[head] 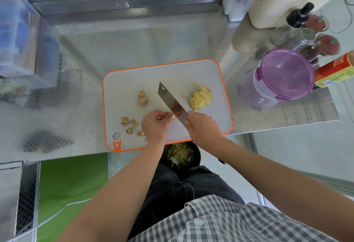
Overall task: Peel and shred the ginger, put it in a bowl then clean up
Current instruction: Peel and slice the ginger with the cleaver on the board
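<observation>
A white cutting board with an orange rim (226, 92) lies on the steel counter. My right hand (203, 127) grips the handle of a cleaver (171, 103), whose blade angles up and left over the board. My left hand (155, 126) pinches a small ginger piece (174, 116) right against the blade. A pile of peeled yellow ginger slices (201, 97) sits at the board's right. An unpeeled ginger chunk (142, 98) lies left of the blade. Several peel scraps (131, 125) are scattered near the board's front left corner.
A purple-lidded plastic container (283, 73) stands right of the board, with spice jars, a dark bottle (298, 17) and a red tin (335, 71) behind it. A bin holding scraps (181, 154) sits below the counter edge. Blurred containers (17, 37) stand at far left.
</observation>
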`<state>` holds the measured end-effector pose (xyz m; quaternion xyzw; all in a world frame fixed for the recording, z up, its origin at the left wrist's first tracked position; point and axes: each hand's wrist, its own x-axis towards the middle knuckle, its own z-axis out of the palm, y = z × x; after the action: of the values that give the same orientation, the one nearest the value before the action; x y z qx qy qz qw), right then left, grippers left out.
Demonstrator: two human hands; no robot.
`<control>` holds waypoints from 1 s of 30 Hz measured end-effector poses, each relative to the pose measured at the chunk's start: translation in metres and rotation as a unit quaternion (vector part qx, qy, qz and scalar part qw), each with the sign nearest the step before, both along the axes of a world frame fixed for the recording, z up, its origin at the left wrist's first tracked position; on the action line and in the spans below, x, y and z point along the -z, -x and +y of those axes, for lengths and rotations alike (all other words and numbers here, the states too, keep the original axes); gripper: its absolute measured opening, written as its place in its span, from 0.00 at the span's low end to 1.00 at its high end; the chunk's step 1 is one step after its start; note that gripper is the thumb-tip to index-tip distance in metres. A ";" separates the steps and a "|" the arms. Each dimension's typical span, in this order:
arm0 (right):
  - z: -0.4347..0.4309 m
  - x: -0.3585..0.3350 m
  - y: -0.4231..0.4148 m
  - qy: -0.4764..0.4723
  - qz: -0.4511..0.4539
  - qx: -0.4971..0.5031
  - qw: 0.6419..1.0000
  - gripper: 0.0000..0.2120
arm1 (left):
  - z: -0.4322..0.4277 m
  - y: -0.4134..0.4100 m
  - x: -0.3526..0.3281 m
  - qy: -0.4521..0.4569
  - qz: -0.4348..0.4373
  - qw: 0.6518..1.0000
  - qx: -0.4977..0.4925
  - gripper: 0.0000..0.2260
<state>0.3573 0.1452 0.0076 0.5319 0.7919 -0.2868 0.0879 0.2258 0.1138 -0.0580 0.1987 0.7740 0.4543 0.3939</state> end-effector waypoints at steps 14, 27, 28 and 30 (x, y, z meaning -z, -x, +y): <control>0.002 0.012 0.019 0.005 -0.048 -0.014 0.999 0.03 | -0.001 0.003 0.009 -0.015 0.064 0.996 0.052 0.04; 0.003 -0.007 0.004 0.019 0.007 0.003 1.000 0.08 | 0.000 0.005 0.015 -0.022 0.081 0.995 0.055 0.02; 0.004 -0.008 0.003 0.021 0.007 0.002 1.000 0.08 | -0.001 0.006 0.015 -0.022 0.086 0.994 0.058 0.02; 0.005 -0.008 0.003 0.025 0.008 0.000 1.000 0.08 | -0.001 0.006 0.015 -0.026 0.095 0.993 0.064 0.02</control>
<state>0.3544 0.1499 0.0158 0.5276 0.7851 -0.3103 0.0948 0.2196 0.1125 -0.0734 0.3003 0.7814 0.4271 0.3418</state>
